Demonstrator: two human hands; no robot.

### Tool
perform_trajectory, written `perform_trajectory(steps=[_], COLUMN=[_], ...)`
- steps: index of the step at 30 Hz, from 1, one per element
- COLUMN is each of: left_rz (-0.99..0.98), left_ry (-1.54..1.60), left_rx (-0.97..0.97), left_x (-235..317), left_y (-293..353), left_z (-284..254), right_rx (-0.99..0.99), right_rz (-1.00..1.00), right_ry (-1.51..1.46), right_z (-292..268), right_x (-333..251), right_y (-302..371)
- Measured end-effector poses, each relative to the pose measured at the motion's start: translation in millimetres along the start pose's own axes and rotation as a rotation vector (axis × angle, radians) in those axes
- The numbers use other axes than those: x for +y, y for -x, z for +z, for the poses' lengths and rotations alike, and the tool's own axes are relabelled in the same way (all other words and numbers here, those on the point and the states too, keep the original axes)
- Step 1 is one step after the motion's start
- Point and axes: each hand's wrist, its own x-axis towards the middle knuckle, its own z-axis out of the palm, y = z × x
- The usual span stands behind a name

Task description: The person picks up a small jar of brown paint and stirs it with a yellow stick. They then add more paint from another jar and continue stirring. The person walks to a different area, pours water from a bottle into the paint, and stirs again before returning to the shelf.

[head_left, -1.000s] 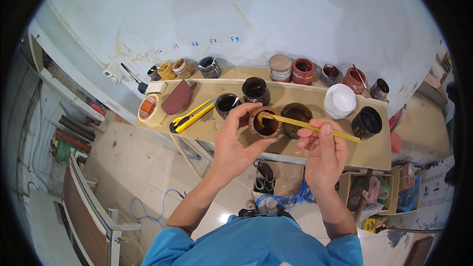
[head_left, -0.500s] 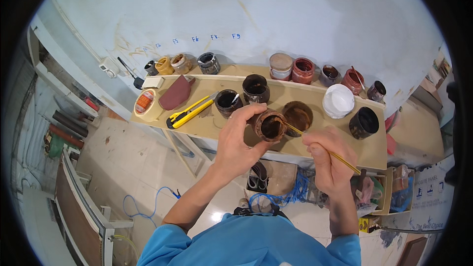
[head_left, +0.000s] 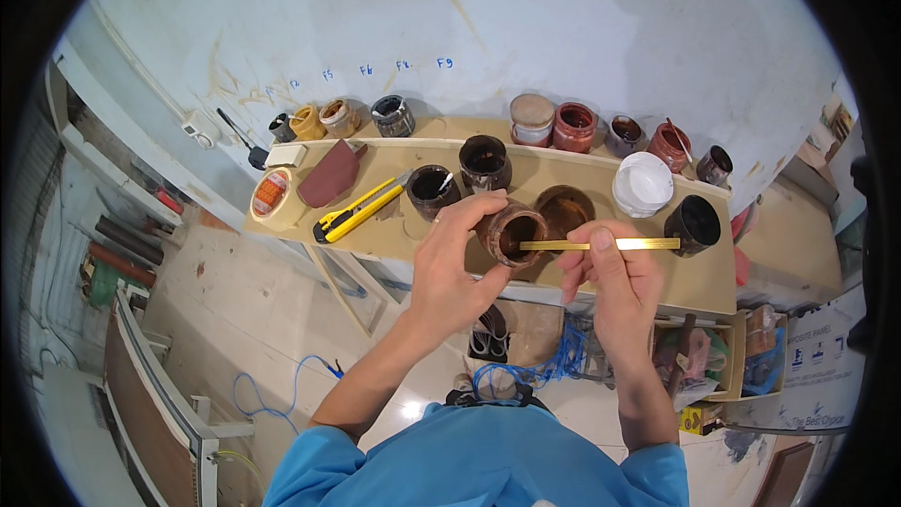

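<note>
Brown-stained round pot, wooden shelf's front edge: left hand wrapped around it | right hand pinches flat brass strip, lying crosswise, tip over pot's mouth.

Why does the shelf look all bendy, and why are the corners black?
Head view: the fisheye lens bows the wooden shelf toward the rim and leaves black corners. Light is soft and even. The left hand, brown jar, right hand and brass strip look sharp.

White sign with blue pictograms at lower right, small yellow box left of it
</note>
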Motion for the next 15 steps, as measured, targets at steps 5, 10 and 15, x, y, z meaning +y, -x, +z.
perform_trajectory(steps=[5,10,15], left_rz=[-0.089,-0.112,-0.136], left_ry=[0.07,0.116,0.14], left_rx=[0.012,0.006,0.01], left_x=[0.0,-1.1,0.1], left_y=[2.1,3.8,4.6], left_z=[3.7,3.3,3.7], right_rx=[0.125,0.224,0.239], right_rz=[0.036,-0.042,-0.139], right_ry=[-0.182,-0.174,-0.136], right_z=[8.6,16.1,15.8], right_x=[12.4,18.7,20.9], right_y=[5.7,11.8,15.4])
